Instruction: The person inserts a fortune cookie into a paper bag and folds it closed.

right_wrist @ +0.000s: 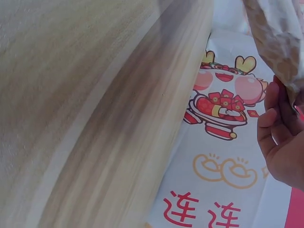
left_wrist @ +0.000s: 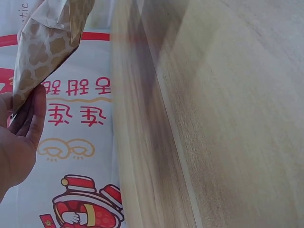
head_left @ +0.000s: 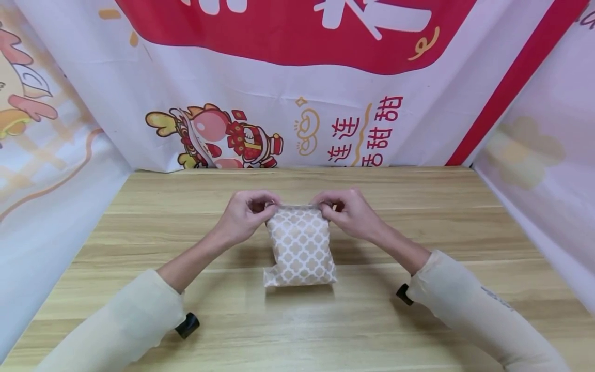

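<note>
A tan paper bag (head_left: 302, 248) with a white lattice pattern stands out between both hands over the wooden table, its lower left corner jutting sideways. My left hand (head_left: 248, 214) pinches its far left corner between thumb and fingers, while my right hand (head_left: 348, 212) pinches the far right corner the same way. Seen from the left wrist, the bag (left_wrist: 45, 52) is creased and slants down into the fingers of the left hand (left_wrist: 19, 147). In the right wrist view the crinkled bag (right_wrist: 280, 40) reaches the curled fingers of the right hand (right_wrist: 285, 142). The bag's inside is hidden.
The wooden table (head_left: 186, 310) runs back to a printed cloth (head_left: 288, 82) hanging behind it. Cloth walls also stand at the left (head_left: 60, 155) and right. Small black devices (head_left: 188, 325) stick out under both pale sleeves (head_left: 121, 315).
</note>
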Available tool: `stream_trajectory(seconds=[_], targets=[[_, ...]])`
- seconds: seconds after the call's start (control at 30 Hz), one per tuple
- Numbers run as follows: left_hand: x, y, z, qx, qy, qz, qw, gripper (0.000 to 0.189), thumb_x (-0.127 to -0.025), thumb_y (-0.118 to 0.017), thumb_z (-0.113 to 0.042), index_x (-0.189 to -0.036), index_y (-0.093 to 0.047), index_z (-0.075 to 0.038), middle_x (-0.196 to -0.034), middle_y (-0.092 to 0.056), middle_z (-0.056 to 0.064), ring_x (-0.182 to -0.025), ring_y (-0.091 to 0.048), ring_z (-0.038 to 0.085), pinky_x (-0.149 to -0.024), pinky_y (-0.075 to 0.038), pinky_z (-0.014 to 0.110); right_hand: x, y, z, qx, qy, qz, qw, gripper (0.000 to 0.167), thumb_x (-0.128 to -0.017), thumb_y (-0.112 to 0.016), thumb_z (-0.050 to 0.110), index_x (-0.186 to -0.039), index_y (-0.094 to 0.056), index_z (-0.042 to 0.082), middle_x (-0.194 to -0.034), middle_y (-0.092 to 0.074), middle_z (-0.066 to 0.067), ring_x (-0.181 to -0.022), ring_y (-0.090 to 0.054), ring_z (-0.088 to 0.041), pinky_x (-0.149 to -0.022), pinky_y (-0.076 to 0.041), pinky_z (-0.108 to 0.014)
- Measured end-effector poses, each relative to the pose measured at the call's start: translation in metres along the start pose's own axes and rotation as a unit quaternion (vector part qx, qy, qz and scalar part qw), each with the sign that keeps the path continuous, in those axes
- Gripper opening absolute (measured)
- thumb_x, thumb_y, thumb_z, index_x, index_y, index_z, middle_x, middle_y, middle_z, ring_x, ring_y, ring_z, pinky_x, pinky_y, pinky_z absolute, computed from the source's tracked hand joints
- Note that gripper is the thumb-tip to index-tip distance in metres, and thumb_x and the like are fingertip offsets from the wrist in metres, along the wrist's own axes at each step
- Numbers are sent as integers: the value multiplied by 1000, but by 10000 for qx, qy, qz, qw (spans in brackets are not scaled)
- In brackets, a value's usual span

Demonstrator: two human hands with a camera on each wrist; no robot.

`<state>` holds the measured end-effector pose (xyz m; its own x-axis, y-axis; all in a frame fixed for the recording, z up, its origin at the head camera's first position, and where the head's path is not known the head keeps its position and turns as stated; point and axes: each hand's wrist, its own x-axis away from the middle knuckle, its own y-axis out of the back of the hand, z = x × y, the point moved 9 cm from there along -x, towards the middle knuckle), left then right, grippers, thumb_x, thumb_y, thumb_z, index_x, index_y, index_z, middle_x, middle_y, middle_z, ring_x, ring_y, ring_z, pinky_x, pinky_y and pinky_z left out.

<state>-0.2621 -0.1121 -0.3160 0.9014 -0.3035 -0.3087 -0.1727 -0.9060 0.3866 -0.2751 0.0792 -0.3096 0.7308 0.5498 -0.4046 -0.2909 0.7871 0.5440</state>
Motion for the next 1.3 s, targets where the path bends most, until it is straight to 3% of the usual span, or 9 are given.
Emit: stream_trajectory(seconds=[0.27, 0.43, 0.53, 0.63, 0.73, 0.87, 1.03, 1.2, 1.3], targets=[[-1, -2, 1, 305, -103, 157, 9994, 12, -96, -65, 7, -102, -75, 6, -97, -74, 19, -71, -58, 11, -59, -48, 18, 0, 2, -1, -126, 8, -159, 9998, 22, -92, -60, -11, -97, -79, -3, -92, -78, -14, -58, -57, -15, -52, -47, -19], [-2, -3, -1, -20, -219, 155, 9996, 10, -93, -68, 7, -100, -75, 6, -91, -74, 17, -67, -59, 12, -57, -50, 18, 1, 2, -1, -115, -74, -157, 9998, 20, -89, -61, -9, -96, -79, -3, -84, -76, -12, -55, -56, -16, -48, -46, -19], [-4, -6, -4, -279, -362, 158, 9988, 8, -92, -71, 5, -99, -75, 6, -89, -74, 15, -64, -57, 11, -54, -49, 18, 0, 0, 2, 160, -73, -117, 9998, 15, -87, -66, -5, -95, -79, -1, -78, -75, -7, -54, -55, -14, -47, -46, -19], [-4, -12, -10, -440, -593, 183, 9971, 9, -91, -72, 5, -99, -76, 5, -89, -75, 15, -62, -55, 11, -52, -46, 18, -4, -5, 11, 776, 102, 41, 9969, 10, -86, -74, 3, -95, -79, 2, -80, -75, -4, -59, -59, -12, -52, -51, -21], [-4, -18, -18, -575, -916, 177, 9940, 8, -90, -73, 7, -97, -76, 5, -87, -75, 13, -60, -54, 10, -50, -45, 18, -9, -14, 26, 1661, 550, 215, 9843, 11, -87, -78, 11, -97, -79, 6, -86, -77, -4, -70, -67, -13, -66, -58, -26], [-3, -23, -26, -765, -1296, 106, 9886, 7, -89, -72, 8, -94, -74, 4, -85, -76, 12, -62, -57, 10, -53, -47, 18, -14, -26, 46, 2757, 1184, 269, 9536, 15, -89, -77, 19, -101, -79, 9, -91, -79, -5, -73, -70, -15, -73, -56, -33], [-3, -24, -26, -807, -1361, 51, 9874, 12, -88, -67, 12, -93, -73, 3, -84, -74, 12, -64, -57, 12, -55, -49, 18, -15, -33, 55, 3269, 1632, 149, 9307, 12, -86, -80, 16, -97, -80, 9, -85, -78, -4, -65, -68, -13, -72, -57, -34], [-2, -25, -23, -647, -1284, 127, 9895, 13, -87, -65, 12, -93, -73, 3, -84, -73, 12, -63, -57, 12, -54, -49, 19, -13, -35, 58, 3344, 1930, 19, 9225, 9, -83, -80, 12, -91, -81, 8, -75, -75, -2, -58, -63, -11, -71, -57, -33], [-2, -23, -23, -486, -1191, 112, 9916, 12, -88, -65, 11, -93, -73, 4, -85, -73, 13, -63, -56, 11, -53, -49, 19, -13, -32, 55, 3217, 1785, 29, 9299, 9, -81, -78, 9, -90, -81, 8, -75, -76, -3, -58, -63, -11, -70, -56, -33]])
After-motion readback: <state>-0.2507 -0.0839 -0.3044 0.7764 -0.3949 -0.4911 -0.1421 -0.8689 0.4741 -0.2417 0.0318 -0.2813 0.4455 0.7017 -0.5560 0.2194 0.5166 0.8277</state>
